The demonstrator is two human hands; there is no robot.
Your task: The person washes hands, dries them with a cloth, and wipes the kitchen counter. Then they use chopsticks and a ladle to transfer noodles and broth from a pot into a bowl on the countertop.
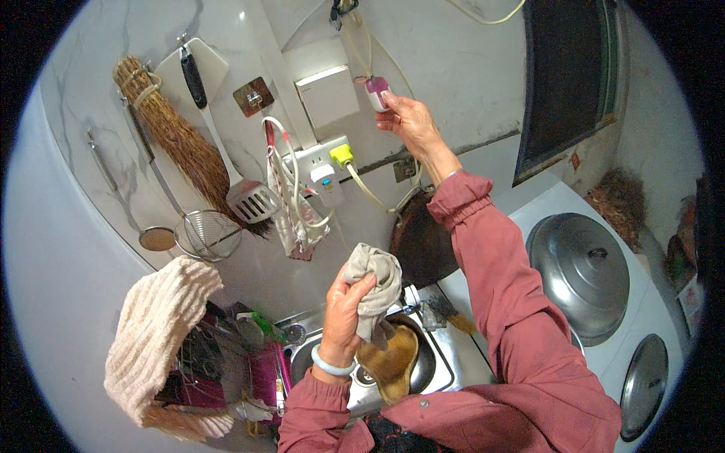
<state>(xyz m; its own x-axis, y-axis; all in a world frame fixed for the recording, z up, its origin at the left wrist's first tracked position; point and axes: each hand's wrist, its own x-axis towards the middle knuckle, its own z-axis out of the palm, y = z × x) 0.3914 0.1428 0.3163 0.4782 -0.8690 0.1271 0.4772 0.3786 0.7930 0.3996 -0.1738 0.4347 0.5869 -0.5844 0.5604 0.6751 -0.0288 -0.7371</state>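
Note:
My left hand (341,317) is closed around a crumpled grey cloth (380,277), holding it above the sink (354,405). Raised towards the wall, my right hand (412,125) has its fingers on a small pink and white device (376,93) that hangs from a cord. Below the cloth, a brown gourd ladle (391,357) lies over a dark round pan (429,368) in the sink. A yellow-green plug (341,154) and a white plug (325,182) sit in the wall socket strip, left of my right hand.
Left on the wall hang a straw brush (175,136), a slotted turner (253,201) and a wire skimmer (208,235). A towel (153,334) drapes at lower left. A dark wok (422,243) leans by the wall; a large lidded pan (579,277) stands right, near another lid (644,388).

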